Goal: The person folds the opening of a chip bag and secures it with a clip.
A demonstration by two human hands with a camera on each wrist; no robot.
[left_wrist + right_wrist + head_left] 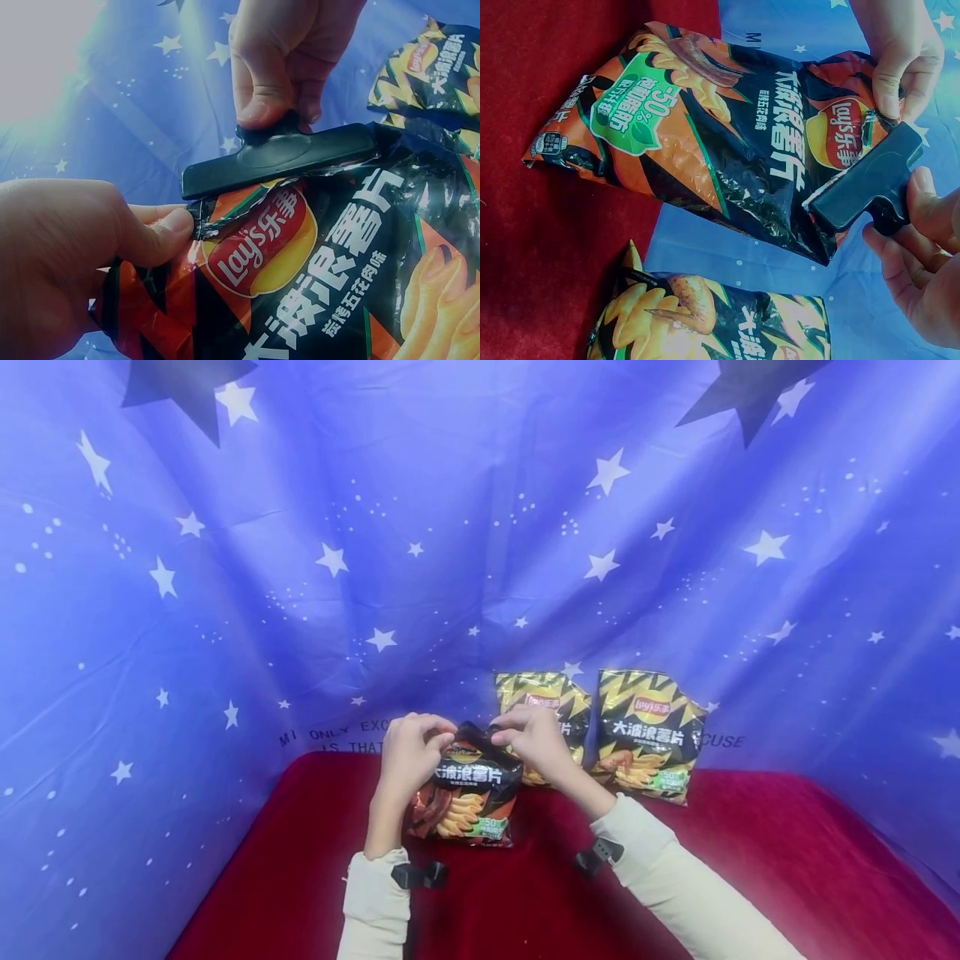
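An orange and black bag of potato chips (468, 802) stands on the red cloth between the two hands. My left hand (414, 752) pinches the top edge at the bag's left corner, thumb against the front, as the left wrist view shows. Across the top edge lies a black bag clip (281, 157). My right hand (534, 739) holds this clip by its grip tabs between thumb and fingers. In the right wrist view the clip (870, 184) sits along the rim, close to the left thumb. Whether its jaws have closed fully on the bag cannot be seen.
Two yellow and black chip bags stand behind to the right: one bag (577, 702) is partly hidden by the right hand, the other bag (648, 735) is in plain sight. A red cloth (315, 852) covers the table. Behind hangs a blue star-patterned curtain (450, 585).
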